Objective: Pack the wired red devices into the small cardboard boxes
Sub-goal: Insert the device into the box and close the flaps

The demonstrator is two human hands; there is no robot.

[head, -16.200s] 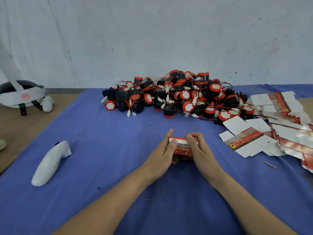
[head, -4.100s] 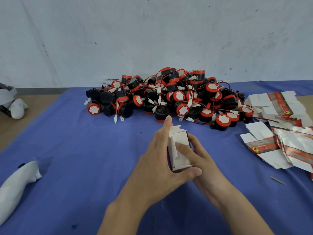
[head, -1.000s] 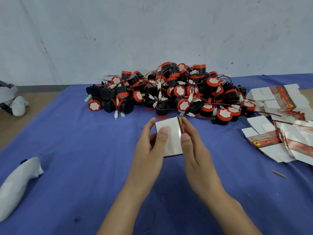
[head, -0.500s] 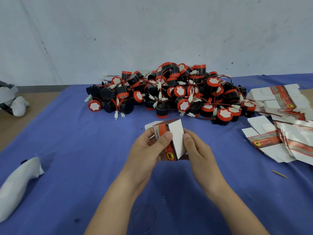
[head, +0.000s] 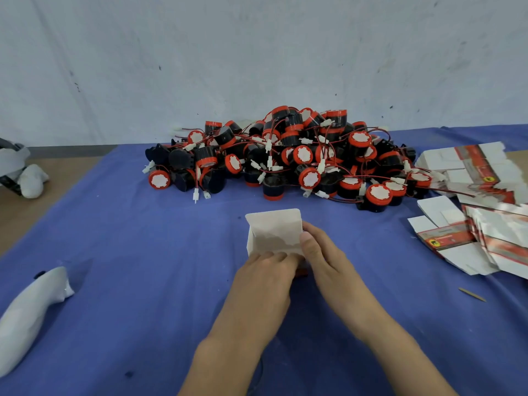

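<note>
We hold the small cardboard box [head: 273, 234] in both hands over the blue cloth [head: 137, 252], just in front of the pile of wired red devices [head: 285, 158]. We cannot tell whether the box rests on the cloth.

The left hand [head: 264, 277] curls its fingers over the box's lower edge. The right hand [head: 324, 260] presses its thumb against the right edge, and its other fingers are hidden behind the box.

Only white faces and a raised flap show. A red sliver shows beneath the hands. We cannot see into the box.

The flat box blanks [head: 457, 252] lie to the right, cut off by the frame edge. A white controller [head: 25, 315] at lower left and a headset [head: 11, 161] at far left are also partly cut off.
</note>
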